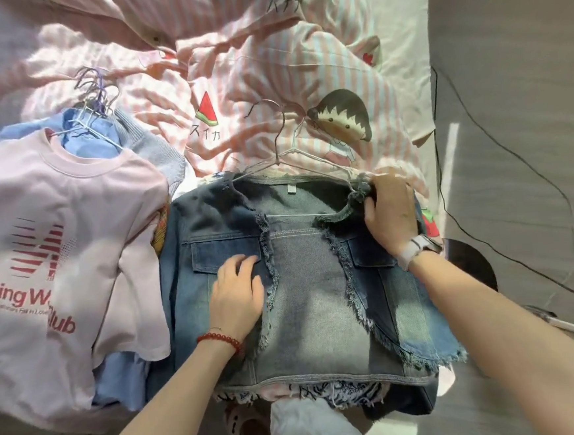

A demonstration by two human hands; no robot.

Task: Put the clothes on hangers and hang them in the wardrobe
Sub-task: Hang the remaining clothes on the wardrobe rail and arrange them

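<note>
A frayed denim jacket lies on the striped bedsheet; left hand open, flat on its pocket, right hand gripping its shoulder over a wire hanger.

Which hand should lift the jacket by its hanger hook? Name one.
Right. The right hand already grips the denim jacket at the shoulder, nearer the hanger hook; the left hand lies flat lower down.

The pink T-shirt runs off the picture at nine o'clock, so its red words are cut short. The hanger goes inside the denim vest, and its ends are hidden. More clothes poke out under the vest at six o'clock, too covered to tell apart.
</note>
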